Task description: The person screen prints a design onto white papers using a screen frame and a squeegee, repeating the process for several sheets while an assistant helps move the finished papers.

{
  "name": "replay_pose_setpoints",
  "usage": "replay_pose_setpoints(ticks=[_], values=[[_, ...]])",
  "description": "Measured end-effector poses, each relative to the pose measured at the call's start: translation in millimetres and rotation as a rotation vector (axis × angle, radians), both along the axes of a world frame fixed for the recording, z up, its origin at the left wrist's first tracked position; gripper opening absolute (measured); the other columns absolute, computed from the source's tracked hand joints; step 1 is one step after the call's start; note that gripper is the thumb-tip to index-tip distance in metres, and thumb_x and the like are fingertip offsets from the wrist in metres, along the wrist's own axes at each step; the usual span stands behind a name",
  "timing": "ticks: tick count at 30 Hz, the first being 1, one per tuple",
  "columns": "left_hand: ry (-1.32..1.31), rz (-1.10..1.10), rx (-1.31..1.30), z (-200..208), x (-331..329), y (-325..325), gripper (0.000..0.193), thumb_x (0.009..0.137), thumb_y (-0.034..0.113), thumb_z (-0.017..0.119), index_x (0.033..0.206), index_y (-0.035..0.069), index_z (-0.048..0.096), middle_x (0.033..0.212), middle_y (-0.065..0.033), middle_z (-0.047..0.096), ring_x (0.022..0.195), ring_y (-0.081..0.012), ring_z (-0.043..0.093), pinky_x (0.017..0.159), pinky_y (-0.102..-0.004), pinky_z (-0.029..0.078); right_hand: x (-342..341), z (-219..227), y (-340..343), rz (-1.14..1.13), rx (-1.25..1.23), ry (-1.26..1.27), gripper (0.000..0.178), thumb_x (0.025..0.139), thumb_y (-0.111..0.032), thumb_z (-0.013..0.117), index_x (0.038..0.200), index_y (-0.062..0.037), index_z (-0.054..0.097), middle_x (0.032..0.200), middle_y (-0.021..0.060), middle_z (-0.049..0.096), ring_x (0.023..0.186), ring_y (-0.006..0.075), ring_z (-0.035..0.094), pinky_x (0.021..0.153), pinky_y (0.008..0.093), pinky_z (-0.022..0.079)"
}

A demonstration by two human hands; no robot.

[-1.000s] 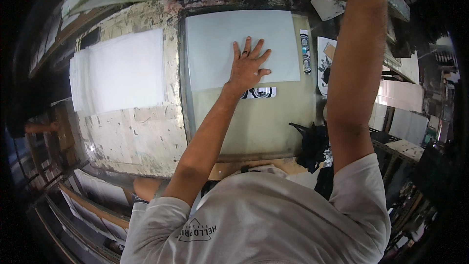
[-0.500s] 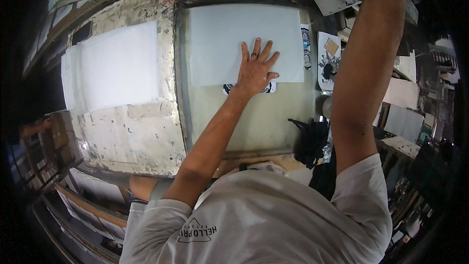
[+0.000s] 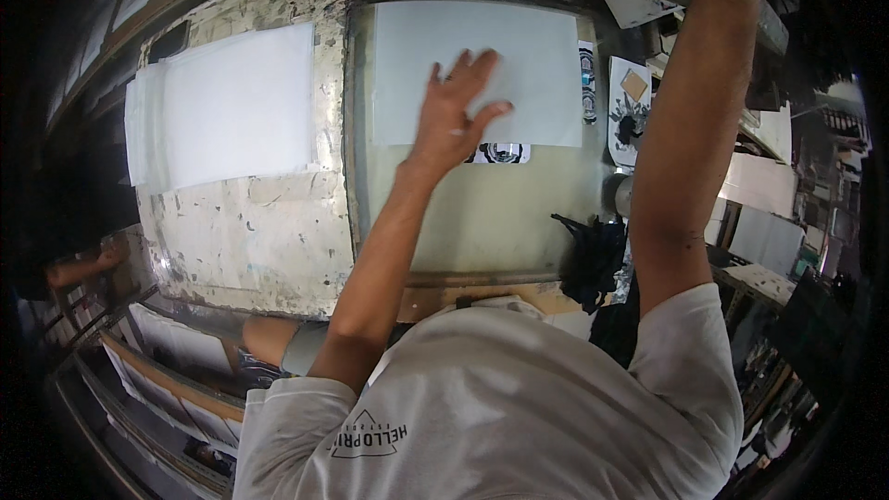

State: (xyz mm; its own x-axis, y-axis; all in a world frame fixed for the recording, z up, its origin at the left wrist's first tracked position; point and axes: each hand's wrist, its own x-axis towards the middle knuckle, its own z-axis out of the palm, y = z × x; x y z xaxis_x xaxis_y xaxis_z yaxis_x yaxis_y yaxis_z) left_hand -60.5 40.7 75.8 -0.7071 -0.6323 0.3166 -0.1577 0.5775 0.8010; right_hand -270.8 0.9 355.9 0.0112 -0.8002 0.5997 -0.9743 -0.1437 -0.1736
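Left grip (image 3: pixel 453 116) is apart over one sheet (image 3: pixel 532 51) beside two patterned strips (image 3: pixel 587 83); right grip I can't tell.

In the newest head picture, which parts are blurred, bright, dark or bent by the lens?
Head view: the left hand is blurred, its outline smeared; head view: the paper stack looks brighter than the bluish-grey sheet; head view: the corners go black, and the shelves at lower left curve.
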Motion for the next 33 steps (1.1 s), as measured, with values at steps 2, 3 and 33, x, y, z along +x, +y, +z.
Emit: replay_pose_setpoints(ticks=[2, 3, 33], values=[[0.350, 0.207, 0.234, 25, 27, -17, 0.063, 0.089, 0.003, 0.074, 0.148, 0.006, 0.050, 0.144, -0.0125, 0.059, 0.134, -0.0220, 0.053, 0.112, -0.0372, 0.041, 5, 8, 7, -0.004, 0.079, -0.337, 0.062, 0.077, -0.054, 0.083, 0.108, -0.0008, 0.078, 0.089, 0.0175, 0.076, 0.079, 0.0277, 0.072, 0.079, 0.0379, 0.056], [0.400, 0.376, 0.193, 35, 50, -27, 0.058, 0.092, 0.001, 0.069, 0.147, 0.004, 0.050, 0.138, -0.0123, 0.063, 0.127, -0.0220, 0.058, 0.110, -0.0379, 0.043, 28, 23, 24, 0.031, 0.181, -0.657, 0.062, 0.077, -0.055, 0.083, 0.107, -0.0009, 0.078, 0.088, 0.0165, 0.076, 0.079, 0.0271, 0.072, 0.080, 0.0386, 0.056], [-0.098, 0.758, -0.090, -77, 236, 25, 0.085, 0.056, 0.043, 0.093, 0.129, 0.008, 0.068, 0.151, -0.0169, 0.044, 0.135, -0.0395, 0.037, 0.109, -0.0529, 0.036, 56, -287, 63, -0.125, 0.447, -0.149, 0.080, 0.066, -0.009, 0.083, 0.142, -0.0161, 0.058, 0.122, 0.0158, 0.057, 0.117, 0.0308, 0.051, 0.104, 0.0475, 0.030]])
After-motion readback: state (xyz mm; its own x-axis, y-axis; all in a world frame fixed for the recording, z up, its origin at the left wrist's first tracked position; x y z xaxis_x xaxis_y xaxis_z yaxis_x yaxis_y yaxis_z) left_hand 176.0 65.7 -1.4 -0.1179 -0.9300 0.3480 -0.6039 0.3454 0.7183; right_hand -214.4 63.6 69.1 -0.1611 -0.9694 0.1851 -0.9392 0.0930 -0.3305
